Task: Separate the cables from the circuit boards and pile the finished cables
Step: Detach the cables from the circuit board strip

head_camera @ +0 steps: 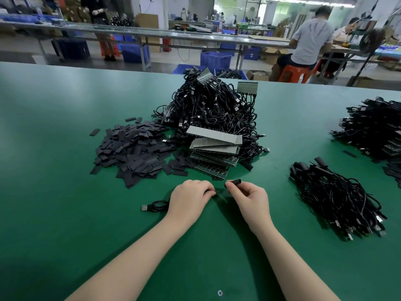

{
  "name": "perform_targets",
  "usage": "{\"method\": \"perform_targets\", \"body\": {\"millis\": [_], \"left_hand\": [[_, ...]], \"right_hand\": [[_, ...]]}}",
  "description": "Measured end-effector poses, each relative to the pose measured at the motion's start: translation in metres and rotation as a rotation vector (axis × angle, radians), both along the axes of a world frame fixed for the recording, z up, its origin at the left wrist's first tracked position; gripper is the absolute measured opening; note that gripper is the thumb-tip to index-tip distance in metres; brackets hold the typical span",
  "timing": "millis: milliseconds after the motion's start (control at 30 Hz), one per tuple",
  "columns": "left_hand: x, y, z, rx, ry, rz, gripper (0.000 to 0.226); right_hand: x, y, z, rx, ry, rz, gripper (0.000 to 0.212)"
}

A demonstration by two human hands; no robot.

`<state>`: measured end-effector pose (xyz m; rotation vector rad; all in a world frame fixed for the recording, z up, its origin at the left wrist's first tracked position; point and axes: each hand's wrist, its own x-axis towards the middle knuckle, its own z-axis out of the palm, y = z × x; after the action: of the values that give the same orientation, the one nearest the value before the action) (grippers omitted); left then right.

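Pretty clearly a factory assembly floor: long green surface [65, 127], heaps of black USB cables [212, 114] beyond the fingers [209, 190], blue plastic crates [216, 59], workers on stools [293, 74] at benches behind.

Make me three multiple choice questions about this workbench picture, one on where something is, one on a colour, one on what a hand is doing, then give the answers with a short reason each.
1. Where does the flat stack of circuit boards lie?
A. At the near foot of the big cable heap
B. On a red stool
C. Under the person's forearms

2. What colour is the table?
A. White
B. Green
C. Orange

3. What is the right hand doing?
A. Lying flat and idle on the table
B. Pinching a small black sleeve
C. Lifting a blue crate

Answers:
1 A, the boards sit against the heap's near edge, beyond both hands.
2 B, the whole surface is green.
3 B, thumb and fingertip close on the black piece, while the left hand curls over a cable whose USB plug lies at its left.
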<state>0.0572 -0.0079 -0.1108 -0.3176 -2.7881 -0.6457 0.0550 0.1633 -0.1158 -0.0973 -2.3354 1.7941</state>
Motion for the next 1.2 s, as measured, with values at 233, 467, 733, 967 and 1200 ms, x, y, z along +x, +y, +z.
{"method": "perform_targets", "body": {"millis": [233,467,733,967,1200], "left_hand": [[-0.003,0.006,0.003,0.436,-0.09,-0.008,0.009],[-0.005,0.001,0.007,0.613,-0.216,-0.071,0.016],[0.002,0.003,0.001,0.43,-0.121,-0.084,0.025],[0.006,0.002,0.002,0.349,-0.09,-0.126,0.025],[0.005,0.002,0.002,0.04,-0.086,-0.23,0.028]], "right_hand": [[0.0,0.001,0.001,-0.029,0.005,0.014,0.016],[0.0,0.002,-0.001,-0.013,-0.004,0.032,0.03],[0.002,0.002,0.001,-0.009,-0.008,0.057,0.032],[0.001,0.002,-0.001,0.01,0.009,0.053,0.032],[0.0,0.001,-0.002,0.029,0.015,0.034,0.029]]}}
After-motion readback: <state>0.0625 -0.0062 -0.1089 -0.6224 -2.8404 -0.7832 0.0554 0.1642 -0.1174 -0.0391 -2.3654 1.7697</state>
